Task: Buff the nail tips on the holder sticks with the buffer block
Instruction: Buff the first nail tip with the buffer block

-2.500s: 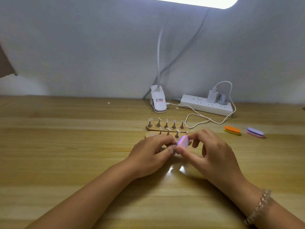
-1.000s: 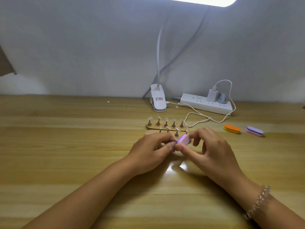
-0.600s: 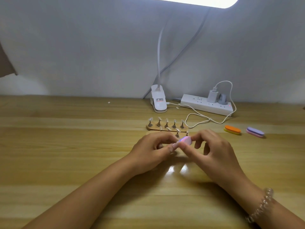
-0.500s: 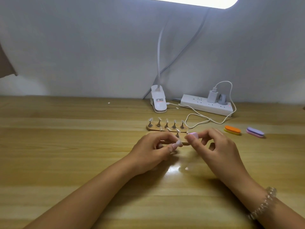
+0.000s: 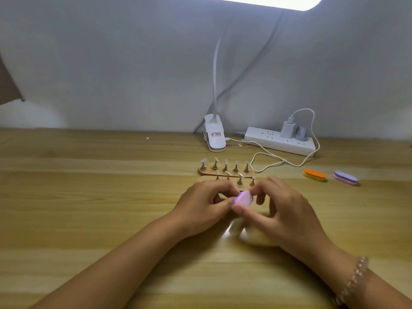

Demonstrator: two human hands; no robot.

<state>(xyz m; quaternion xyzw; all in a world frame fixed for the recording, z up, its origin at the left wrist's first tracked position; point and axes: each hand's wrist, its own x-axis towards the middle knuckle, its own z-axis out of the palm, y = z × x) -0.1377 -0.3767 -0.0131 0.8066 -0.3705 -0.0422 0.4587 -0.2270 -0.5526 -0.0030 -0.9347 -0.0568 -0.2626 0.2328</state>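
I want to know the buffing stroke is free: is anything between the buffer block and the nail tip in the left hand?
Nothing visible. The right hand holds the buffer block right against the left hand fingertips; the nail tip itself is hidden there.

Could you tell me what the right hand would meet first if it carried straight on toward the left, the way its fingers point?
Most likely the left hand: the right hand holds the pink buffer block right against the left fingertips, which seem to pinch something hidden. Depth is unclear.

A plain grey-white wall (image 5: 111, 63) rises behind the wooden table (image 5: 78, 197), lit by a bright overhead lamp head (image 5: 267, 1).
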